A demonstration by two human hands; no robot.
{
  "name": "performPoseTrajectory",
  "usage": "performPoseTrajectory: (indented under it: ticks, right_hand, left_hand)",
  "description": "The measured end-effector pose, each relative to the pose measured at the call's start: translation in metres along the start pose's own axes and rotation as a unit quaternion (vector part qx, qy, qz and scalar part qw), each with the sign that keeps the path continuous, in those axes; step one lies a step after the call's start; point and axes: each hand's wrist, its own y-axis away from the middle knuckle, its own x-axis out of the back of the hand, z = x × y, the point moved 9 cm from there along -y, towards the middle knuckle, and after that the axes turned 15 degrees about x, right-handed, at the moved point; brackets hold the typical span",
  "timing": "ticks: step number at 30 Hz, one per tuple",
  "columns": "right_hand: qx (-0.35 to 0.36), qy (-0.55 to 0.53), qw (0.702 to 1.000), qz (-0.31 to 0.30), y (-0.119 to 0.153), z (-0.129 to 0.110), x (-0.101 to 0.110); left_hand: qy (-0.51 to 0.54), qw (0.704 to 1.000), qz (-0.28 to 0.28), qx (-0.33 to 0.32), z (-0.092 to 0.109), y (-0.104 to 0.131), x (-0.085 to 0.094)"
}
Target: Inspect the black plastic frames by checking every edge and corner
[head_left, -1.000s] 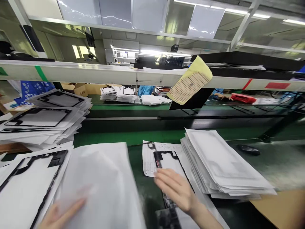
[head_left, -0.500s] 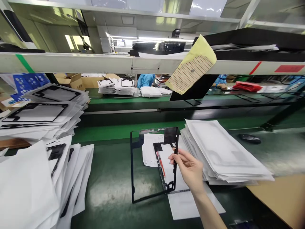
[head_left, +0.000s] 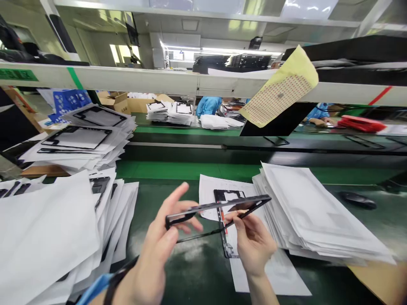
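Observation:
A thin black rectangular device frame (head_left: 216, 206) is held in the air, tilted so it appears nearly edge-on. My right hand (head_left: 254, 243) pinches its near right side between thumb and fingers. At the frame's left end is my left hand (head_left: 162, 231), fingers spread, with the frame's corner between thumb and fingers; whether it touches is hard to tell. Below and behind lies a second black frame (head_left: 227, 252) on white sheets (head_left: 270, 275), partly covered by the held frame and my right hand. A red strip shows inside it.
White sheets with black frames between them are piled at the left (head_left: 47, 228) and behind (head_left: 79, 140). A stack of white sheets (head_left: 305, 203) stands at right, near a black mouse (head_left: 358, 200). A yellow label sheet (head_left: 280, 91) hangs from the shelf beam (head_left: 143, 80). Co-workers' blue sleeves show beyond.
My left hand has come into view at the frame's left end. The held frame has turned from upright, facing me, to nearly edge-on. The view has shifted left.

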Motion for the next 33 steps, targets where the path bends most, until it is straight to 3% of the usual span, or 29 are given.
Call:
performPoseTrajectory:
  ticks: [4, 7, 12, 20, 23, 25, 27, 29, 30, 33]
  right_hand:
    - [0.018, 0.014, 1.000, 0.021, 0.009, -0.004, -0.004]
    - [0.002, -0.014, 1.000, 0.010, 0.012, -0.001, -0.011]
    - [-0.007, -0.041, 0.999, 0.013, 0.017, 0.003, -0.018]
    - [-0.003, -0.038, 0.999, 0.003, 0.022, 0.005, -0.022]
    - [0.033, 0.014, 0.999, 0.005, 0.018, -0.001, -0.015]
    - [0.047, 0.037, 0.998, -0.006, 0.012, -0.004, -0.012]
    - [0.081, 0.044, 0.995, -0.029, 0.004, -0.010, -0.012]
    - [0.148, 0.050, 0.986, -0.057, -0.005, -0.023, -0.014]
    - [0.185, 0.052, 0.979, -0.075, -0.008, -0.030, -0.017]
    - [0.271, 0.059, 0.952, -0.126, -0.016, -0.051, -0.026]
  left_hand:
    - [-0.065, 0.991, 0.028, -0.113, 0.010, 0.009, -0.020]
    - [-0.118, 0.977, 0.077, -0.158, 0.019, 0.015, -0.017]
    - [-0.135, 0.959, 0.096, -0.232, 0.029, 0.020, -0.014]
    - [-0.190, 0.931, 0.115, -0.290, 0.028, 0.025, -0.014]
    - [-0.229, 0.918, 0.177, -0.270, 0.022, 0.011, -0.003]
    - [-0.280, 0.886, 0.246, -0.274, 0.023, 0.003, 0.006]
    - [-0.363, 0.828, 0.303, -0.301, 0.028, 0.000, 0.006]
    - [-0.437, 0.782, 0.291, -0.336, 0.034, -0.001, -0.005]
    - [-0.456, 0.776, 0.260, -0.348, 0.035, -0.001, -0.012]
    - [-0.451, 0.813, 0.144, -0.338, 0.031, -0.001, -0.026]
